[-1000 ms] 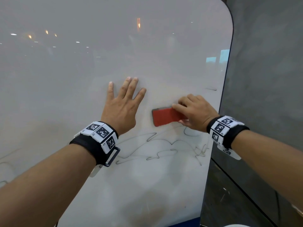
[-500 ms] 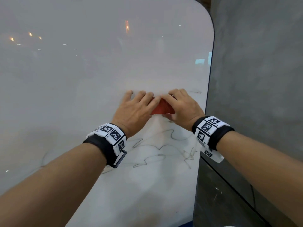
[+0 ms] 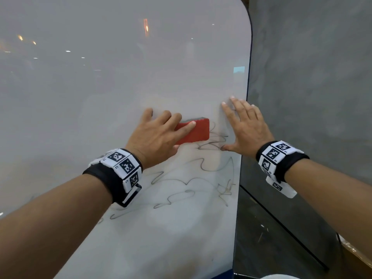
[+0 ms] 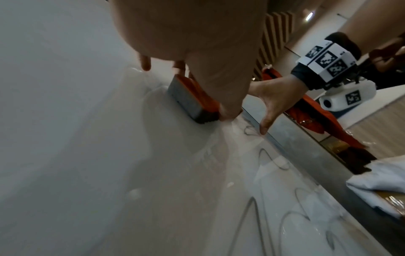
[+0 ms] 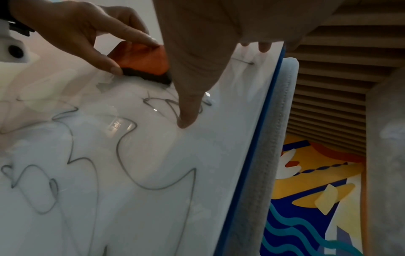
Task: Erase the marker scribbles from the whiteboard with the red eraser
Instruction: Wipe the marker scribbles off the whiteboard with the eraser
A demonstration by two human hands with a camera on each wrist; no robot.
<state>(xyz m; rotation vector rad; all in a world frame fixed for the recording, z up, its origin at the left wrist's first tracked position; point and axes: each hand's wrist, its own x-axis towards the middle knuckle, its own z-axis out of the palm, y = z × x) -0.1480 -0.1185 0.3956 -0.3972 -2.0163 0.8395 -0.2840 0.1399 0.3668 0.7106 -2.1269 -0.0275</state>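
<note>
The red eraser lies with its grey felt against the whiteboard, just above the black marker scribbles. My left hand grips the eraser, fingers on its red back and thumb at its lower edge. The right wrist view shows the same pinch on the eraser. My right hand rests flat and open on the board beside the eraser, near the right edge, its thumb touching a scribble. In the left wrist view the eraser sits under my fingers.
The board's rounded right edge meets a grey wall. In the right wrist view a blue rim with a white foam strip runs along that edge. A dark floor lies lower right. More scribbles spread below both hands.
The eraser has passed from my right hand to my left. My left hand, flat on the board before, now grips it. My right hand has moved right and lies flat.
</note>
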